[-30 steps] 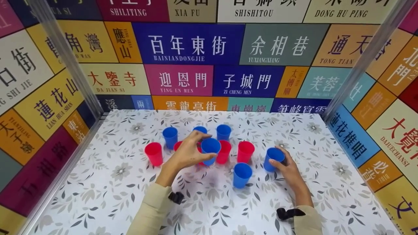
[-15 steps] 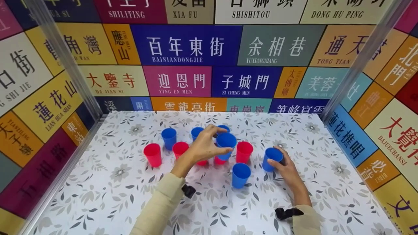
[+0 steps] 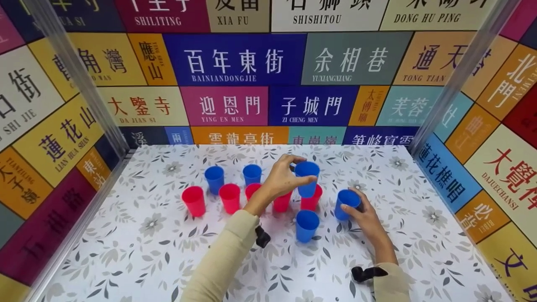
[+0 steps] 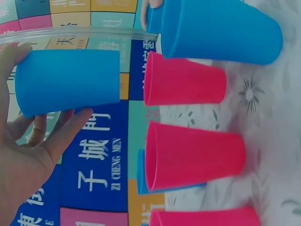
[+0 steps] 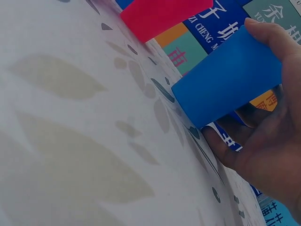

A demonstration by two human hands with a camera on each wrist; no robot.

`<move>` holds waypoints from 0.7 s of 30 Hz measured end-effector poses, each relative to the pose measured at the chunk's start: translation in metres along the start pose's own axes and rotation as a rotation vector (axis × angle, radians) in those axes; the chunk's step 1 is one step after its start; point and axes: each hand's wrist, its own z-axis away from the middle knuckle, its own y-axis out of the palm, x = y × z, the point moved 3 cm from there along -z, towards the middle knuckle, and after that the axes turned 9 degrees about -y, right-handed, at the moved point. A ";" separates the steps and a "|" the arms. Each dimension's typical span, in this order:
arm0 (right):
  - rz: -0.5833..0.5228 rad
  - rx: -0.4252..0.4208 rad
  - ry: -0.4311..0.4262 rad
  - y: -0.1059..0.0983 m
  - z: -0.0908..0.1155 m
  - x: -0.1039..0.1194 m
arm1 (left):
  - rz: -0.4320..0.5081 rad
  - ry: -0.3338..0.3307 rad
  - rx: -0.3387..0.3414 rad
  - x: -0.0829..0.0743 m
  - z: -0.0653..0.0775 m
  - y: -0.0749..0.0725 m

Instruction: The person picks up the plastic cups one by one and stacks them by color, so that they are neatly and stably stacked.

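My left hand [image 3: 279,178] holds a blue plastic cup [image 3: 307,178] by its sides, upright and raised above the row of red cups; in the left wrist view, thumb and fingers span this cup [image 4: 70,82] near its rim. To the right, my right hand [image 3: 366,212] grips another blue cup [image 3: 346,204] from its right side. The right wrist view has that cup's base [image 5: 193,106] right at the tabletop. A single blue cup [image 3: 307,227] stands in front of the red row, between the two arms.
Several red cups [image 3: 193,202] stand upright in a row across the table [image 3: 147,260]. Behind them are blue cups [image 3: 214,180], one partly hidden by a red cup [image 4: 195,153] in the left wrist view. Sign-printed walls [image 3: 235,58] enclose the back and sides.
My left hand has carried its blue cup rightward and slightly away, from mid-row to above the rightmost red cup. My right hand and its cup have stayed in place.
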 end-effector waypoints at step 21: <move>0.031 0.029 0.026 0.000 0.001 0.002 | 0.033 -0.051 -0.021 -0.045 -0.027 0.056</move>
